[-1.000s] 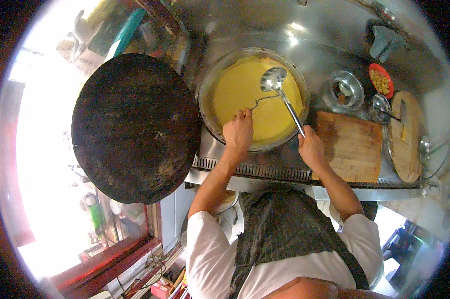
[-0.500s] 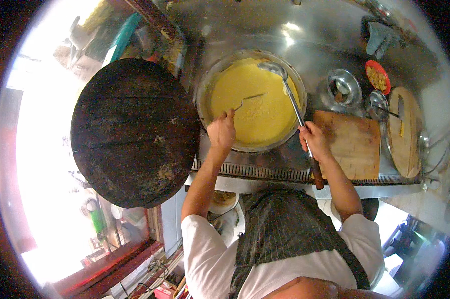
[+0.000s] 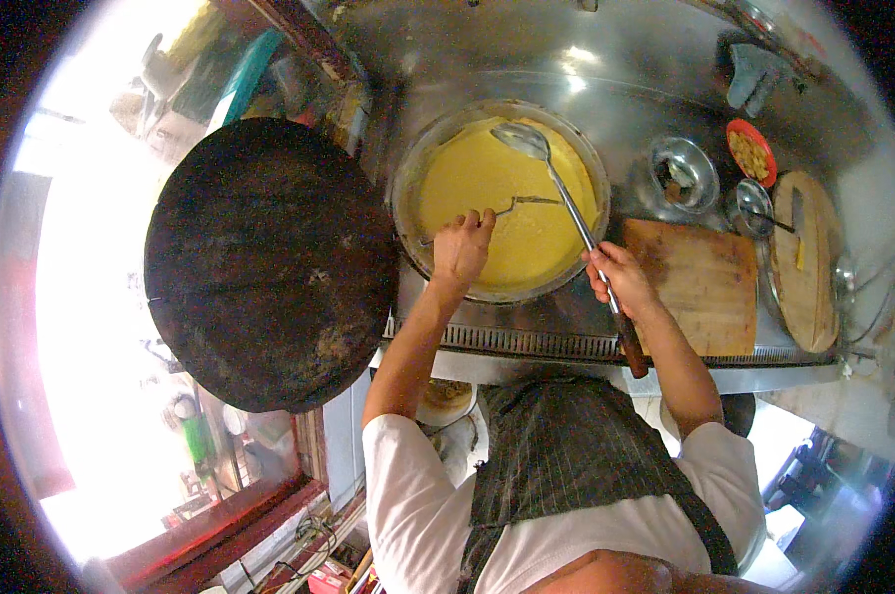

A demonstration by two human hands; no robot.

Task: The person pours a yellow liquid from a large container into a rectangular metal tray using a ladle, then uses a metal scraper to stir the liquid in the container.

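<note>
A large round metal pan holds a smooth yellow layer, like thick batter or cooked egg. My left hand is closed over the pan's lower left on a thin, bent metal spreader; its straight end reaches across the yellow layer. In my right hand, fingers wrapped round the handle, is a long-handled metal ladle with a dark wooden grip. The ladle's bowl hangs over the far part of the pan; whether it touches the yellow layer I cannot tell.
A big dark round lid stands left of the pan. Right of it lies a wooden cutting board, with a metal bowl behind. Farther right are a red dish of chunks, a small bowl and a round wooden board.
My left hand has moved right and slightly away from me, carrying the spreader's end right over the yellow layer. The ladle's bowl has swung a little left, my right hand shifting slightly left.
</note>
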